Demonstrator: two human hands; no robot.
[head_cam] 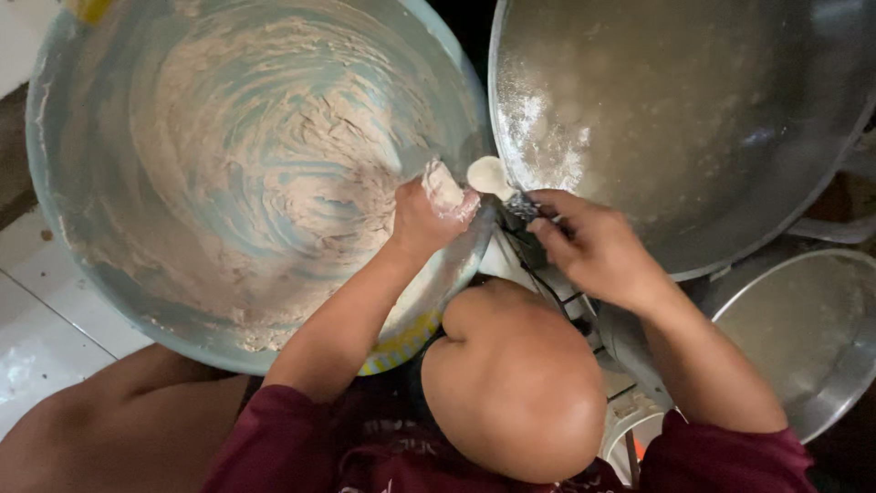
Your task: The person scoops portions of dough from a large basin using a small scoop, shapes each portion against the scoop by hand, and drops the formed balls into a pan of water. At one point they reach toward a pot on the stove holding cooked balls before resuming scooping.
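Observation:
A large blue basin (64,210) smeared with pale dough fills the upper left. My left hand (422,219) rests at its right rim, fingers closed around a lump of dough (443,186) and coated in flour. My right hand (593,248) is just to the right, pinching a small dark metal tool (520,208). A small round pale dough piece (489,174) sits at the tool's tip, between the basin and the tray. My bent knee (516,379) is right below both hands.
A wide metal tray (693,110) dusted with flour lies at the upper right. A smaller metal bowl (812,338) stands at the lower right. White floor tiles (36,310) show at the left.

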